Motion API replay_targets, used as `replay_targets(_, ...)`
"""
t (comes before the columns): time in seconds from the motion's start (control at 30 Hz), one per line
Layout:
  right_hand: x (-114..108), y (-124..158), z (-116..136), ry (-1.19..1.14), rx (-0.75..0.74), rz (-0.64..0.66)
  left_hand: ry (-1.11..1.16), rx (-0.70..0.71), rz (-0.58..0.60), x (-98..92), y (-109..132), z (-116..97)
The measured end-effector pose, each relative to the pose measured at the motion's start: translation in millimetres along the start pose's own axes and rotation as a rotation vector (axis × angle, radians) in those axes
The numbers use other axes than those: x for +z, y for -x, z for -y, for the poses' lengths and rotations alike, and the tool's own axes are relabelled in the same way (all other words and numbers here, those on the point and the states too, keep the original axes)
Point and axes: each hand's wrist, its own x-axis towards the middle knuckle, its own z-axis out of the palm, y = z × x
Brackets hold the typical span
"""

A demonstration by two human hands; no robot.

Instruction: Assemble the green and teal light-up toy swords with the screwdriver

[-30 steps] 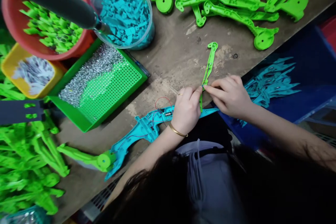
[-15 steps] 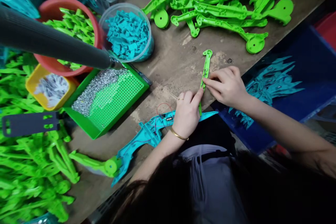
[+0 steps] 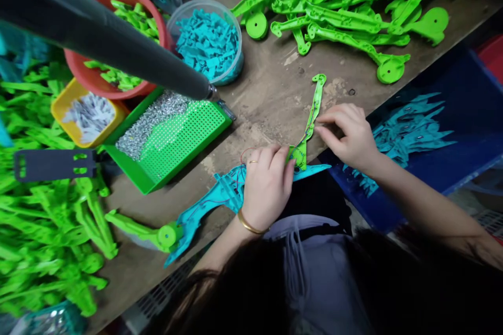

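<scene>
A blue plastic shell half (image 3: 196,204), with thin wires in it, lies along the table's near edge. My left hand (image 3: 265,183), wearing a ring and a bangle, is closed over its middle and hides that part. Joined to the shell's right portion is a narrow green plastic arm (image 3: 315,102), pointing away from me with dark wires along it. The left fingertips are beside the arm's wider base. My right hand (image 3: 349,133) is just right of the green arm, thumb and forefinger slightly apart, with nothing visible between them. Another green arm (image 3: 147,238) sits at the shell's left end.
A green perforated basket (image 3: 168,172) holds small screws. Behind it stand a red bowl (image 3: 74,70), a yellow tub (image 3: 74,133) and a clear tub (image 3: 240,57) of blue pieces. A dark pole (image 3: 157,57) crosses above. Green parts (image 3: 341,18) lie heaped; a blue bin (image 3: 467,131) is right.
My left hand has slid left, off the green arm's base, uncovering it and the wires. My right fingers have moved off the arm and parted. The view has shifted slightly.
</scene>
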Motion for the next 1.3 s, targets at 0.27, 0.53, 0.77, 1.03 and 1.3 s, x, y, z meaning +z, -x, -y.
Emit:
replay_targets(0.27, 8, 11, 14, 0.048, -0.235, 0.187, -0.116, -0.102, -0.051, 13.5, 16, -5)
replay_targets(0.53, 5, 7, 16, 0.072, -0.21, 0.249, -0.092, -0.129, -0.056, 14.2, 9, -8)
replay_targets(0.77, 3, 6, 10, -0.031, -0.226, 0.267, 0.022, -0.111, -0.015, 7.7, 11, 2)
replay_targets(1.03, 3, 4, 10, -0.041, -0.206, 0.274, -0.067, -0.189, 0.059, 9.0, 7, -3)
replay_targets(1.3, 2, 3, 10, -0.067, -0.233, 0.27, 0.005, -0.216, 0.115, 11.9, -10, -9)
